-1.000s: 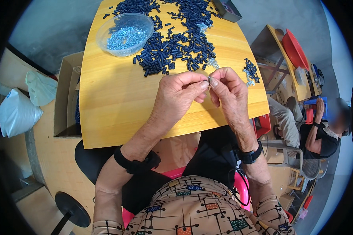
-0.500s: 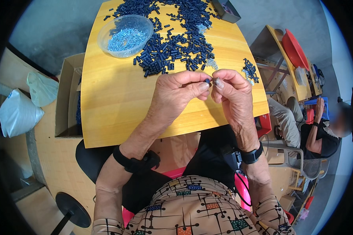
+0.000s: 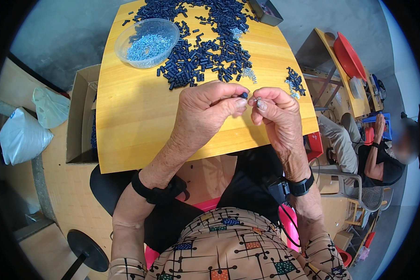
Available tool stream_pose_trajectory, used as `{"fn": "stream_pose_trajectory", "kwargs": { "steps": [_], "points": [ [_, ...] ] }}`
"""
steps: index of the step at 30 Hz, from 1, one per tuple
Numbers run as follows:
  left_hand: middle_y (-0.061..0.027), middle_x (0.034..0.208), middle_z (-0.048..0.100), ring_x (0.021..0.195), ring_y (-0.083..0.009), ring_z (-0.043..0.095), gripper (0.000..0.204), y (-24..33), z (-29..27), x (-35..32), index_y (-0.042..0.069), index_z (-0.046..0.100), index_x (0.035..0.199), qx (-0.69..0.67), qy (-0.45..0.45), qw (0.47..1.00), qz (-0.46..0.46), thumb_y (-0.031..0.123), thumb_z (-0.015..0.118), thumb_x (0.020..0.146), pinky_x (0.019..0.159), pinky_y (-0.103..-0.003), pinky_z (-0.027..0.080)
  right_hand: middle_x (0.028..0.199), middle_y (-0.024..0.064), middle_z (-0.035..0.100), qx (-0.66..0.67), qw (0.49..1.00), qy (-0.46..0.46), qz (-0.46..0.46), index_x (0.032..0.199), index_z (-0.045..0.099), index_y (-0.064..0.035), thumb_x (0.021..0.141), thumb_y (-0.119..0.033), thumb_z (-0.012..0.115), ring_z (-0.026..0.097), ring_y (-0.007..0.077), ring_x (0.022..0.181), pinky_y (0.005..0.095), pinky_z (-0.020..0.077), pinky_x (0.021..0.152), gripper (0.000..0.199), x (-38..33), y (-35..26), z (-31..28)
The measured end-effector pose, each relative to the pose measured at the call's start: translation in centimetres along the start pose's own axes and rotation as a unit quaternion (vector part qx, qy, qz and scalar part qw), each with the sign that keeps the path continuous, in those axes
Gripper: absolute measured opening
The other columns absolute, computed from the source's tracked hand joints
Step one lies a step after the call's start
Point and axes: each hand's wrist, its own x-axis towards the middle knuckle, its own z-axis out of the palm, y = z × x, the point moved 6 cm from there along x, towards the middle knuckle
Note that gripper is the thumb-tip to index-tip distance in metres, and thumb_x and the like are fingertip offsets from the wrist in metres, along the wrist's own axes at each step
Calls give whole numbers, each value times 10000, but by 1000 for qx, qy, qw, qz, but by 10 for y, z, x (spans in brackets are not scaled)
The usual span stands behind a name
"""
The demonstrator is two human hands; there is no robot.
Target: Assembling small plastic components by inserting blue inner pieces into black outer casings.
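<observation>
Above the near part of the yellow table (image 3: 126,135), my left hand (image 3: 210,103) pinches a small dark blue cylinder (image 3: 243,95) between thumb and fingertips. Close beside it, my right hand (image 3: 277,112) is closed in a pinch on a tiny silvery metal piece (image 3: 256,100), too small to name surely. A narrow gap separates the two pieces. Beyond my hands spreads a large pile of similar dark blue cylinders (image 3: 191,65). Small silvery pieces (image 3: 249,74) lie at its right edge. A clear round tub (image 3: 147,64) holds many more silvery pieces.
A smaller heap of dark cylinders (image 3: 294,80) lies at the table's right edge. A grey box (image 3: 268,16) sits at the far right corner. On the left stand a cardboard box (image 3: 79,116) and white bags (image 3: 23,135). Another person (image 3: 378,158) sits at the right near a red basin (image 3: 349,56).
My hands have drawn slightly apart, the left one shifting a little leftward with the cylinder. A small gap now shows between the cylinder and the silvery piece.
</observation>
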Motion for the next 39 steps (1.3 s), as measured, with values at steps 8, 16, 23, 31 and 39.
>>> {"fn": "stream_pose_trajectory", "kwargs": {
  "steps": [8,16,23,31,39],
  "points": [
    [-99,892,658,784,-139,627,208,-21,5,-7,-2,605,1064,-226,5,956,-189,88,572,880,750,-275,519,809,90,658,-6,1000,18,-2,943,645,28,782,-2,667,572,105,625,214,470,564,165,-6,3,-4],
    [-31,910,600,839,-131,563,171,-46,14,-17,64,574,1042,-441,13,848,-293,113,587,879,801,-279,472,816,80,659,5,1000,31,-1,943,643,25,773,-6,679,563,95,628,204,456,560,177,-14,7,-2],
    [-31,927,609,837,-112,568,226,-51,18,-20,24,583,1067,-504,-13,823,-263,95,621,856,777,-264,475,801,57,649,-21,998,51,-18,939,646,24,772,-8,682,546,83,622,200,444,565,174,-18,14,1],
    [-35,887,618,821,-127,593,201,-42,19,-25,37,571,1047,-401,44,863,-303,105,610,862,777,-271,504,813,66,650,-1,997,74,-37,942,640,37,778,14,667,549,90,640,203,448,577,168,-21,16,0],
    [-73,934,631,855,-154,623,192,-42,25,-26,25,573,1043,-405,51,864,-296,73,603,860,815,-298,519,842,72,657,-39,993,98,-62,938,644,34,774,19,669,554,84,680,199,450,609,167,-24,14,-4]
  ]
}}
